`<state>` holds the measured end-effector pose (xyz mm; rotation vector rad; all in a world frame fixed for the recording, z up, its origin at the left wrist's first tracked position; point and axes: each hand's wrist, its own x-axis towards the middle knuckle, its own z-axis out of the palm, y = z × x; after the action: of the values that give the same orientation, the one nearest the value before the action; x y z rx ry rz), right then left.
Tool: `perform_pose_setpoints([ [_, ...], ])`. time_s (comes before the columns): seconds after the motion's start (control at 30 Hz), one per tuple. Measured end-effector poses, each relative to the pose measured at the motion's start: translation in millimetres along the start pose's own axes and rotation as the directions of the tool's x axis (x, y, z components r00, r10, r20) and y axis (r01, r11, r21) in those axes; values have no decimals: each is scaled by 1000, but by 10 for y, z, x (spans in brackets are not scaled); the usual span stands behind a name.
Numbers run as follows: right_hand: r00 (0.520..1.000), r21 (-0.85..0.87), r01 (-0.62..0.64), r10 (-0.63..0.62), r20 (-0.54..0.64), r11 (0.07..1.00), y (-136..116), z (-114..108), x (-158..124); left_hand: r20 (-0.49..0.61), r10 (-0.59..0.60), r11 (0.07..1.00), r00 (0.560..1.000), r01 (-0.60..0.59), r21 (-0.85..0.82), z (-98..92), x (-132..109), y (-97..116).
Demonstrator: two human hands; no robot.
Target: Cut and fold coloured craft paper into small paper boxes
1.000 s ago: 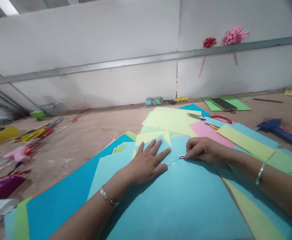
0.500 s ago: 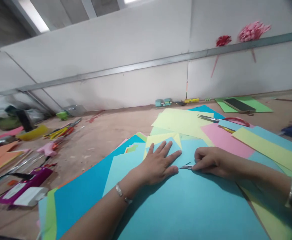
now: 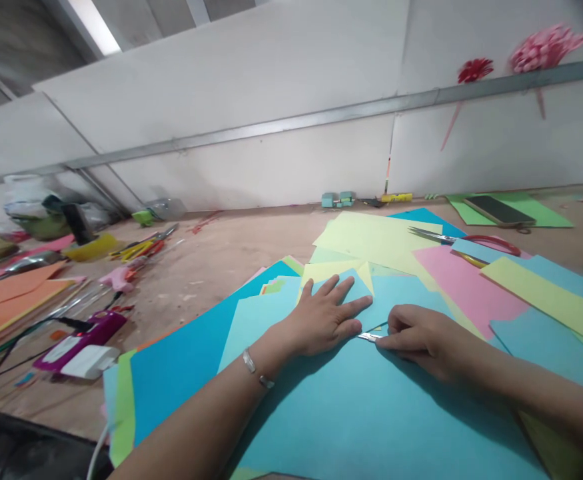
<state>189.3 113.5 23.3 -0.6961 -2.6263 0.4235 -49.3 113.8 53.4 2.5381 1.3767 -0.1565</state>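
Brought nearer the left hand (image 3: 324,320), spread on blue paper (image 3: 381,407), the metal tool (image 3: 369,337) is pinched by the right hand (image 3: 426,340), so care seems needed.

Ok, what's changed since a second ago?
The right hand has moved left and nearer the wearer, bringing its small metal tool close to the left hand. The camera has swung left. Nothing was picked up or released. The left hand stays flat on the blue paper, fingers spread; the scissors and phone lie where they were.
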Motion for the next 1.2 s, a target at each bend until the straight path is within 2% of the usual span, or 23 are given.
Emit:
perform_pose_setpoints([
  [0.2, 1000, 10, 15, -15, 22, 1000, -6, -28, 0, -51, 9, 999, 999, -6, 41, -3, 11, -69],
  [0.4, 998, 39, 48, -49, 31, 998, 24, -74, -9, 7, -39, 999, 999, 40, -25, 4, 43, -68],
  [0.57, 995, 74, 72, -77, 64, 995, 15, -96, 12, -9, -31, 999, 999, 30, -43, 3, 46, -73],
  [0.8, 991, 31, 128, -129, 34, 991, -160, 23, 139, -19, -33, 998, 999, 32, -60, -26, 18, -46],
  [1.03, 979, 19, 201, -201, 21, 979, -479, 209, 304, -34, -30, 997, 999, 28, -72, 2, 36, -69],
  [1.1, 971, 50, 233, -235, 38, 971, -537, 130, 312, -53, -22, 996, 998, 17, -87, 35, 44, -84],
  [1.17, 970, 57, 241, -243, 20, 969, -504, -60, 282, -86, -24, 994, 996, 14, -110, 57, 48, -95],
  [1.2, 979, 27, 203, -203, -15, 979, -444, -188, 247, -107, -31, 992, 994, 17, -123, 58, 49, -98],
])
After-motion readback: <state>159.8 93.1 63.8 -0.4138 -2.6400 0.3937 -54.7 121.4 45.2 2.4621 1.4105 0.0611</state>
